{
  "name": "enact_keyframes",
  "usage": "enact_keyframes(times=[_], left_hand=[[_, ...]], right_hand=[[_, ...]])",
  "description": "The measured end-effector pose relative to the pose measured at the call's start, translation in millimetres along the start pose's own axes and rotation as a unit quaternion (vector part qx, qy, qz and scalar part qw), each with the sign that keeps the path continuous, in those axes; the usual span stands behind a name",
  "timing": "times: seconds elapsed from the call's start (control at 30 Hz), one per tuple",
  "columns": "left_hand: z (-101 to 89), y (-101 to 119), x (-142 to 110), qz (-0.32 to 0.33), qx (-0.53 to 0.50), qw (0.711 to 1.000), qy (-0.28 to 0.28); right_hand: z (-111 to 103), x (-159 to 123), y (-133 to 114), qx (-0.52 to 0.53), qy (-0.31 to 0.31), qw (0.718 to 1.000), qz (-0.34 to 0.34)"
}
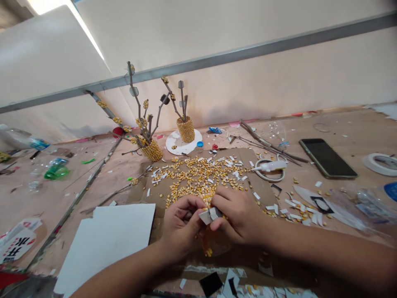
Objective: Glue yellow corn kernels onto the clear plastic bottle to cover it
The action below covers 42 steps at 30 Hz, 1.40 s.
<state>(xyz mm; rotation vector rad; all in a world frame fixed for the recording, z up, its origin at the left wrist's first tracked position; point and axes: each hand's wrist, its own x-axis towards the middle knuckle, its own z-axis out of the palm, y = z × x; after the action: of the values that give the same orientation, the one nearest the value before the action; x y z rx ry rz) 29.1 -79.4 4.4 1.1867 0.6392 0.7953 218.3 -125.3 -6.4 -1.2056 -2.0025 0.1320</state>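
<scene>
Both hands meet low in the middle of the head view, over a sheet of brown cardboard (248, 159). Between them is a small grey-white card piece (206, 217). My left hand (182, 221) pinches its left side between thumb and fingers. My right hand (237, 213) pinches the right side with curled fingers. Just below the hands lies a clear plastic cup (214, 244), partly hidden, with a few kernels at its lower end. Loose yellow corn kernels (192, 176) spread across the cardboard beyond the fingers.
Kernel-covered pots (186, 130) with twigs stand at the back, one on a white disc (172, 142). To the right are a glue bottle (269, 166), a tape roll (380, 164) and a phone (328, 158). White board (108, 244) lies left; paper scraps (302, 211) lie right.
</scene>
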Motion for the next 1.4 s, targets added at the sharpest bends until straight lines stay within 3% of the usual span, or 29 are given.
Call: enact_keyframes(times=[0.17,0.43,0.77,1.0,1.1,1.3,1.4], left_hand=[[-6.9,-2.0,1.2,-0.039,-0.023,0.998,-0.034],[-9.9,0.8,13.3,-0.054,-0.028,0.998,0.006],[-15.1,-1.6,20.3,-0.049,-0.013,0.999,-0.008],[-16.4,1.0,17.8,-0.007,-0.034,0.999,-0.042],[-15.7,3.8,18.1,-0.011,-0.007,0.999,-0.033],[-12.2,7.7,14.6,-0.029,0.089,0.995,-0.025],[-9.9,7.0,12.2,-0.014,0.111,0.993,-0.034]], right_hand=[[-3.8,2.7,-1.3,-0.022,0.016,1.000,-0.009],[-2.1,1.6,9.1,-0.056,0.014,0.998,0.037],[0.7,-1.7,11.0,-0.075,-0.011,0.994,0.075],[-18.2,9.8,33.9,-0.068,0.048,0.984,0.158],[-25.7,13.2,31.2,-0.022,0.061,0.990,0.129],[-22.7,6.3,0.2,0.141,0.042,0.988,0.039],[-19.7,0.6,-3.7,0.154,0.055,0.987,-0.008]])
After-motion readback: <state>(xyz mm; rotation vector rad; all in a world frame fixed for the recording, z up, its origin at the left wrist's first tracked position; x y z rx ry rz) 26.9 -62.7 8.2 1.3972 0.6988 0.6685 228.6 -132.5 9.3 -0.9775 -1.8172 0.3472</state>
